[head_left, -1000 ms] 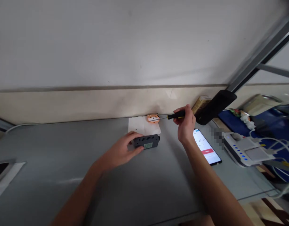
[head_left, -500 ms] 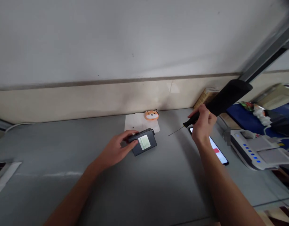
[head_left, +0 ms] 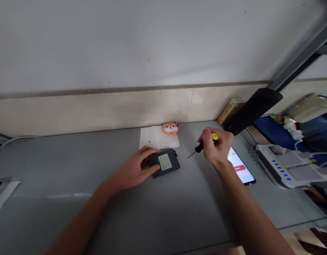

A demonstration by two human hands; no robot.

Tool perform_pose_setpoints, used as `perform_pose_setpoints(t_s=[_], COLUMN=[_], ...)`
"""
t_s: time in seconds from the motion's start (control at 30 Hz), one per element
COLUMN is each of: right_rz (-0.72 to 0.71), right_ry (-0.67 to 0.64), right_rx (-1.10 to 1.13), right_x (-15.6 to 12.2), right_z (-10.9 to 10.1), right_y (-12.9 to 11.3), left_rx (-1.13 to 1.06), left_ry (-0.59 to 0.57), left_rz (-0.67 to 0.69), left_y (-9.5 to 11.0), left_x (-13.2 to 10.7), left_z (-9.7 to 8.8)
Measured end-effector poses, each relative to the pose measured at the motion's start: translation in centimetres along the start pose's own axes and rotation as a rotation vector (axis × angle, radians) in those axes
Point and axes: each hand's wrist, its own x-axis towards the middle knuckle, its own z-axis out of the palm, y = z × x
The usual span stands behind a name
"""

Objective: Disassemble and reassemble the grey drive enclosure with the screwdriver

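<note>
A wide grey desk (head_left: 59, 219) ran out under both my hands, its smooth surface dull and faintly scuffed, with a cream wall (head_left: 105, 113) rising behind it. Beyond my right fingers sat a white charging unit (head_left: 280, 166) with a row of glowing blue lights, its maker's name not readable, and past it lay a blue mat (head_left: 275, 125). A black padded strap (head_left: 252, 110) and a cardboard box (head_left: 229, 110) stood up ahead of those same fingers.

Just past my right hand lay a smartphone (head_left: 242, 168), its bright screen showing a red button and small digits I could only partly read. Ahead of my left fingers was a sheet of white paper (head_left: 155, 137), with an orange cartoon-dog figure (head_left: 170, 128) at its far edge.

My left hand (head_left: 131, 166) was curled around the near end of a small black device (head_left: 165, 163), fingers over its matte casing, holding it flat on the desk at the paper's lower edge. Its pale green-and-white label (head_left: 165, 162) was too small to read. My right hand (head_left: 216, 148) was closed around a yellow-and-black precision screwdriver (head_left: 200, 146), its thin steel shaft angled down toward the desk, near the device but apart from it.
</note>
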Motion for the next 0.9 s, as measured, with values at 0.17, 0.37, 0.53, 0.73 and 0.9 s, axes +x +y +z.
perform_pose_setpoints(t_s=[0.17, 0.37, 0.53, 0.73, 0.9], right_rz=[-0.011, 0.111, 0.354, 0.503, 0.559], right_ry=[-0.051, 0.017, 0.295, 0.431, 0.443], right_rx=[-0.037, 0.049, 0.220, 0.243, 0.257], right_x=[-0.5, -0.6, -0.3, 0.3, 0.4], right_z=[0.5, 0.8, 1.2, 1.4, 1.4], right_y=[0.2, 0.6, 0.4, 0.8, 0.8], left_rx=[0.170, 0.271, 0.152, -0.048, -0.137], left_ry=[-0.089, -0.023, 0.022, 0.065, 0.088], left_rz=[0.024, 0.124, 0.097, -0.125, -0.150], left_y=[0.9, 0.8, 1.3, 2.1, 1.9], left_x=[-0.8, -0.7, -0.4, 0.0, 0.0], left_z=[0.3, 0.8, 0.1, -0.7, -0.6])
